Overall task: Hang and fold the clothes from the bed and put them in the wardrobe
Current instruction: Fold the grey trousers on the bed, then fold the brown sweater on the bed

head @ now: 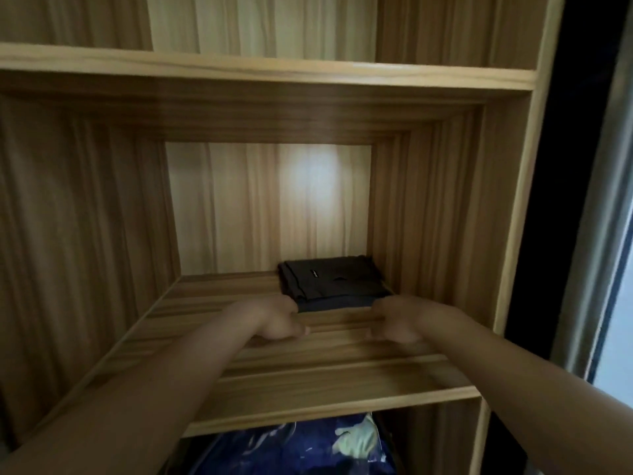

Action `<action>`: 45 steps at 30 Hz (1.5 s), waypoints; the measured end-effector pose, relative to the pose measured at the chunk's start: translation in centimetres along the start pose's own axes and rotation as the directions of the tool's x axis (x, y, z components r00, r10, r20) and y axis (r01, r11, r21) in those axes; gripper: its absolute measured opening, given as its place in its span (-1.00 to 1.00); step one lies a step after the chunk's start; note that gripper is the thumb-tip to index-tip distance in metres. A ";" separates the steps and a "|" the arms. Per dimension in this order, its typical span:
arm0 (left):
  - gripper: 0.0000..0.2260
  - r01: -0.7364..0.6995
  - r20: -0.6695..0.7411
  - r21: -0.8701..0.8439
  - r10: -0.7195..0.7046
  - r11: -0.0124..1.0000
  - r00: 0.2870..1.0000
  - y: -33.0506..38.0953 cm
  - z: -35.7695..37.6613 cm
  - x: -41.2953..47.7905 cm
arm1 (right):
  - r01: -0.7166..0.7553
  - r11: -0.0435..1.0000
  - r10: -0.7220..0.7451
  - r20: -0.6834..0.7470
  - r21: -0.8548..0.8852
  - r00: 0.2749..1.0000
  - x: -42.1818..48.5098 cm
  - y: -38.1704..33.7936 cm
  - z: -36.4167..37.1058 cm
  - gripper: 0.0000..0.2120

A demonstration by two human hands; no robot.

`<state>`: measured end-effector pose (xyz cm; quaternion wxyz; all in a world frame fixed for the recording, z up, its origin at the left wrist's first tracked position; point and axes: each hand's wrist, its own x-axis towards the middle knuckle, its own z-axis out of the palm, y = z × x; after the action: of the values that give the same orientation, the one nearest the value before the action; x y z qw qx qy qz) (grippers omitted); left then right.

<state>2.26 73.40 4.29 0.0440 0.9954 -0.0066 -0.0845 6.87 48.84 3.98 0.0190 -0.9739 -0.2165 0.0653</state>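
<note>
A folded dark grey garment [330, 279] lies on top of a folded dark blue one [329, 305] at the back right of a wooden wardrobe shelf [308, 378]. Both my arms reach into the compartment. My left hand [277, 320] rests on the shelf at the stack's front left corner, fingers curled, touching the fabric edge. At the front right corner my right hand [394, 323] sits with curled fingers. Neither hand clearly grips the clothes; the fingertips are blurred.
The compartment has wooden side walls [85, 234] and a pale back panel [267, 207]. Another shelf [274, 70] runs above. Below the shelf, a blue patterned item [308, 450] shows. A dark door frame [565, 166] stands at the right.
</note>
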 end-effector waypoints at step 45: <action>-0.54 -0.960 0.364 0.058 0.890 0.275 0.277 53.6 27.5 -11.6 | -0.954 0.105 0.947 0.266 0.279 0.182 -57.9 16.9 23.4 -0.44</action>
<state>-14.09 17.87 -16.03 -0.0503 0.7749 -0.6067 -0.1699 -41.16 9.19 -13.42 0.1614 -0.8580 0.4745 0.1127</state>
